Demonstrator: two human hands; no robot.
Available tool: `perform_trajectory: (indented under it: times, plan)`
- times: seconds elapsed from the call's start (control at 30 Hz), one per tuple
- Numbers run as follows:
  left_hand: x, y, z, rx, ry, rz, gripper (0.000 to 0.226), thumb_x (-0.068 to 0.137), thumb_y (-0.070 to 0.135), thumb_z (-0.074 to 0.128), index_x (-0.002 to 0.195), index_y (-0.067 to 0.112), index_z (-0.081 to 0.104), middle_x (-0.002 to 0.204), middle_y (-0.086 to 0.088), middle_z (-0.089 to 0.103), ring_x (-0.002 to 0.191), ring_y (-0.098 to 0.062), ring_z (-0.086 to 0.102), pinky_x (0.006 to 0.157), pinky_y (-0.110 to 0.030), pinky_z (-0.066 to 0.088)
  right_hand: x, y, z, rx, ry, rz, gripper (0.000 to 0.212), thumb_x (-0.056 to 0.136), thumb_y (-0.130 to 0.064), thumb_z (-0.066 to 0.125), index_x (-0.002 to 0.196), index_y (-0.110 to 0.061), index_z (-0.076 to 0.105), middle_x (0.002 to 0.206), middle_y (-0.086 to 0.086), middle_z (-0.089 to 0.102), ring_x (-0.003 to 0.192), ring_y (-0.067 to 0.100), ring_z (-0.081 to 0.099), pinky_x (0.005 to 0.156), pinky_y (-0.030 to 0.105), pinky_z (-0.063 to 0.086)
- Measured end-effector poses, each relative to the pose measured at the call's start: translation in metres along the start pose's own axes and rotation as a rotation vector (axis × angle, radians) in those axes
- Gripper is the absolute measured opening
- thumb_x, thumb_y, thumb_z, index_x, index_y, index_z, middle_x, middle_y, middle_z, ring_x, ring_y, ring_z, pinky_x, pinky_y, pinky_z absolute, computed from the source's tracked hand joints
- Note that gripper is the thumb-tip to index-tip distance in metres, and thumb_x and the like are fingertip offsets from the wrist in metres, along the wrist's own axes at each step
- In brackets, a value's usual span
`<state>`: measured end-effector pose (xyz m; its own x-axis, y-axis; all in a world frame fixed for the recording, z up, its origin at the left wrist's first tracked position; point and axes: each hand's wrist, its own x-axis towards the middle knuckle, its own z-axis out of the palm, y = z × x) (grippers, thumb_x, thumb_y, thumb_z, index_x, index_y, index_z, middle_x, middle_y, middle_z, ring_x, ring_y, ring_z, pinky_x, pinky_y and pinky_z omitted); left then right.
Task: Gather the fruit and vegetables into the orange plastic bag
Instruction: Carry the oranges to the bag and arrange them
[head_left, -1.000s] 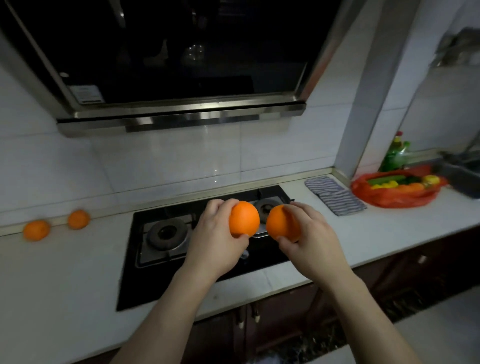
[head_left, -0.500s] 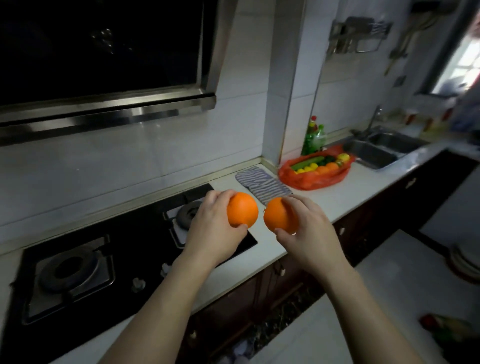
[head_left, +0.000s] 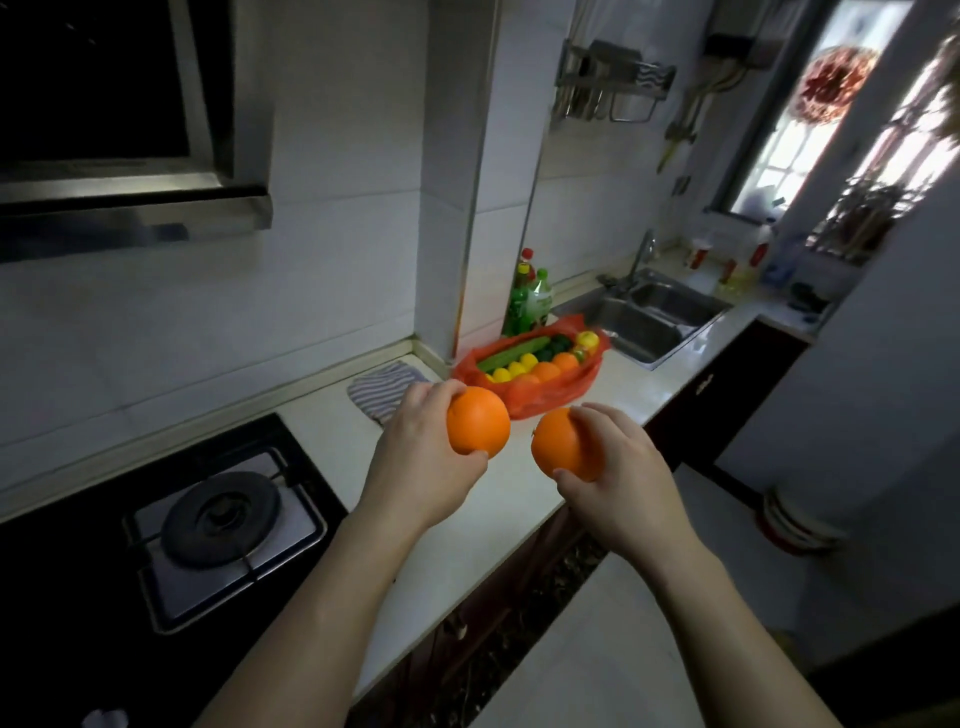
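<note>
Both bare forearms reach forward over the pale, glossy tabletop (head_left: 498, 504), wrists level and palms turned inward toward each other. The left hand (head_left: 421, 460) has its fingers curled over the top of a round smooth-skinned orange (head_left: 478, 422) with the thumb pressed beneath it. The right hand (head_left: 621, 480) grips a second orange (head_left: 562, 444) of the same kind, fingers wrapped over the far side and thumb under the near side. The two fruits are held in the air just beside each other, not touching. Just beyond them the thin, crinkled orange plastic bag (head_left: 553, 399) lies open on the tabletop at the tiled corner, holding a long green cucumber (head_left: 511, 354), more oranges (head_left: 545, 371) and what look like small yellow lemons (head_left: 515, 368), though the dim light blurs them. A rumpled striped cloth (head_left: 379, 389) lies left of the bag, partly behind the left hand. A black glass gas hob (head_left: 67, 597) with a round dark burner cap sits at the left. Green plastic bottles (head_left: 530, 306) stand behind the bag, and a stainless steel sink (head_left: 636, 332) is set in farther right.
</note>
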<state>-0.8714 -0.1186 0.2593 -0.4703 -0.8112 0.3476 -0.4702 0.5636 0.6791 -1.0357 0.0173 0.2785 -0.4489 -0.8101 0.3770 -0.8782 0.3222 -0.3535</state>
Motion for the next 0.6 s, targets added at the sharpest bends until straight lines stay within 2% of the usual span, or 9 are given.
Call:
perform_trajectory:
  times: [0.27, 0.43, 0.6]
  plan:
    - [0.08, 0.022, 0.057, 0.024, -0.087, 0.038, 0.077, 0.069, 0.041, 0.08, 0.133, 0.038, 0.037, 0.133, 0.01, 0.041, 0.11, -0.017, 0.051, 0.081, -0.039, 0.052, 0.062, 0.063, 0.008, 0.021, 0.033, 0.059, 0.067, 0.07, -0.035, 0.07, 0.131, -0.03, 0.044, 0.136, -0.01, 0.045, 0.119, 0.016, 0.044, 0.089, 0.028, 0.038]
    - [0.123, 0.04, 0.102, 0.047, -0.087, 0.062, 0.073, 0.068, 0.041, 0.078, 0.131, 0.037, 0.041, 0.129, 0.01, 0.044, 0.103, -0.012, 0.047, 0.08, -0.035, 0.049, 0.103, 0.121, 0.015, 0.058, 0.032, 0.077, 0.069, 0.07, -0.038, 0.07, 0.133, -0.029, 0.044, 0.137, -0.01, 0.044, 0.119, 0.015, 0.043, 0.092, 0.03, 0.04]
    - [0.163, 0.069, 0.159, 0.079, -0.069, 0.016, 0.077, 0.07, 0.045, 0.075, 0.136, 0.04, 0.037, 0.135, 0.013, 0.041, 0.115, -0.013, 0.047, 0.089, -0.04, 0.051, 0.148, 0.19, 0.019, 0.114, 0.0, 0.042, 0.068, 0.07, -0.04, 0.069, 0.133, -0.028, 0.044, 0.136, -0.009, 0.046, 0.118, 0.014, 0.045, 0.094, 0.03, 0.041]
